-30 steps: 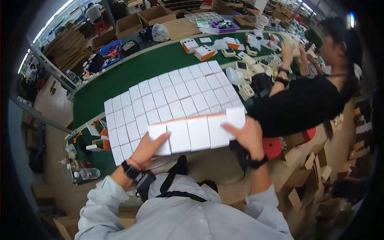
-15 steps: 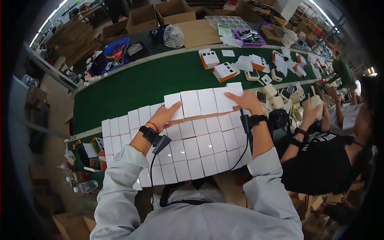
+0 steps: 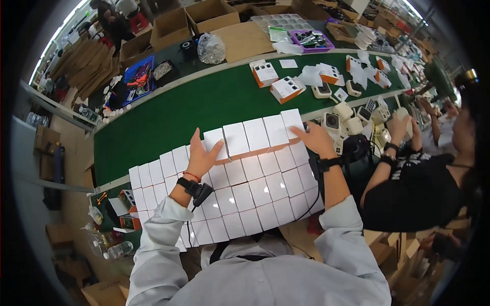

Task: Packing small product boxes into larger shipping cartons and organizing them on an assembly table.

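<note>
A row of white boxes with orange lower sides lies along the far edge of a block of white boxes and looks raised above it. My left hand is open at the row's left end, thumb and index finger spread around the leftmost box. At the other end, my right hand grips the rightmost white box. Its thumb lies on the top and its fingers are at the right side, partly hidden. Dark devices with cables are strapped to both wrists.
Printed white-and-orange boxes and cream-coloured devices lie right on the green table. A co-worker sits at right, handling a cream device. Beyond stand a purple basket, a blue tray and cartons. Bottles stand at left.
My left hand has loosened from the leftmost box and spread its fingers. My right thumb has shifted onto the rightmost box. The view has shifted slightly.
</note>
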`<state>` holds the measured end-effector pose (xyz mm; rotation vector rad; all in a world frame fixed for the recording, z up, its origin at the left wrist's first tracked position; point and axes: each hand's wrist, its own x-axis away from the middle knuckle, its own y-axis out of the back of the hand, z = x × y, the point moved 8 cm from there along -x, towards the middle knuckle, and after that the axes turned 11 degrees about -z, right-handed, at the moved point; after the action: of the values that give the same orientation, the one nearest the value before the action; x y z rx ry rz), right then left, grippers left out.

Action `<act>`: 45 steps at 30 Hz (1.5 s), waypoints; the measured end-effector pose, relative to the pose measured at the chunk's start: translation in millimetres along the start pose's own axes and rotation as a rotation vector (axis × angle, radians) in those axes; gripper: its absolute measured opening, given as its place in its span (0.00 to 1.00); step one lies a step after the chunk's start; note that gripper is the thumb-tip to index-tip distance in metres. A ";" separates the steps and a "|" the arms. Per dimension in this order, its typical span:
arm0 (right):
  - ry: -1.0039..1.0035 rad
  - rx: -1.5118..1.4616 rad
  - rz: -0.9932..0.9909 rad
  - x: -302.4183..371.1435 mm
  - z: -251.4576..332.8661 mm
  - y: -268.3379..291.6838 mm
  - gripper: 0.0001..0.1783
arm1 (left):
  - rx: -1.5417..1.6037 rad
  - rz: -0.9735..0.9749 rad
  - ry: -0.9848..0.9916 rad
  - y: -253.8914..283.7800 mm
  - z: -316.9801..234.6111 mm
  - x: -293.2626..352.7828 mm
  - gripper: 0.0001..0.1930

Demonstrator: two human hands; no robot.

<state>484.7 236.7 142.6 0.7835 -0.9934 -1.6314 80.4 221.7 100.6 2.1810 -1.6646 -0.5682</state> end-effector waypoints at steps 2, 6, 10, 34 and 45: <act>-0.036 -0.074 -0.133 43.0 -20.1 16.8 0.43 | -0.116 -0.090 -0.174 21.3 -16.4 13.2 0.40; -0.143 -0.410 -0.274 185.7 -70.1 41.0 0.23 | 0.036 -0.221 -0.285 69.2 -49.0 64.3 0.29; -0.444 -0.690 -0.353 385.3 -100.2 31.9 0.16 | 0.306 -0.083 -0.120 100.5 -86.3 138.5 0.25; -1.826 -1.593 -1.559 911.7 -283.6 -309.7 0.19 | -0.316 2.081 -0.409 -321.9 -30.9 779.4 0.17; -2.583 -1.219 -2.092 994.1 -434.7 -567.8 0.29 | -1.085 2.089 -1.413 -516.0 333.9 1125.8 0.43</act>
<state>358.7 -745.7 -577.6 1.0856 -0.2981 1.2011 604.4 -741.6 -564.5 -1.2753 -1.9604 -1.4867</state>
